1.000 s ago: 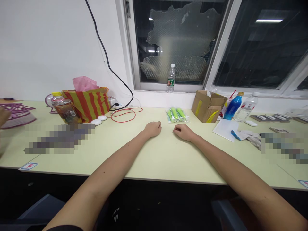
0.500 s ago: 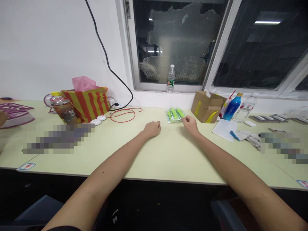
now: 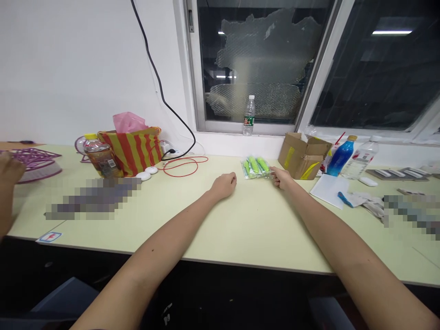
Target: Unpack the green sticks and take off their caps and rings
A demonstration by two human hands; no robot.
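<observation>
A clear plastic packet of green pieces [image 3: 256, 167] lies on the pale green table [image 3: 240, 220] near the window wall. My right hand [image 3: 282, 178] reaches to the packet's right edge, with the fingertips pinched on its corner. My left hand [image 3: 225, 184] rests on the table as a loose fist, a short way left of the packet, with nothing in it.
A cardboard box [image 3: 302, 155] stands right of the packet, then a blue bottle [image 3: 340, 155], a clear bottle [image 3: 360, 158] and white paper [image 3: 328, 190]. A striped bag [image 3: 132, 149], a drink bottle [image 3: 99, 158] and a red cable [image 3: 180, 166] sit left. Another person's hand [image 3: 8, 167] shows at far left.
My right hand moved forward and right from beside my left hand to the packet's right edge and closed on it. My left hand stayed put. The view shifted slightly.
</observation>
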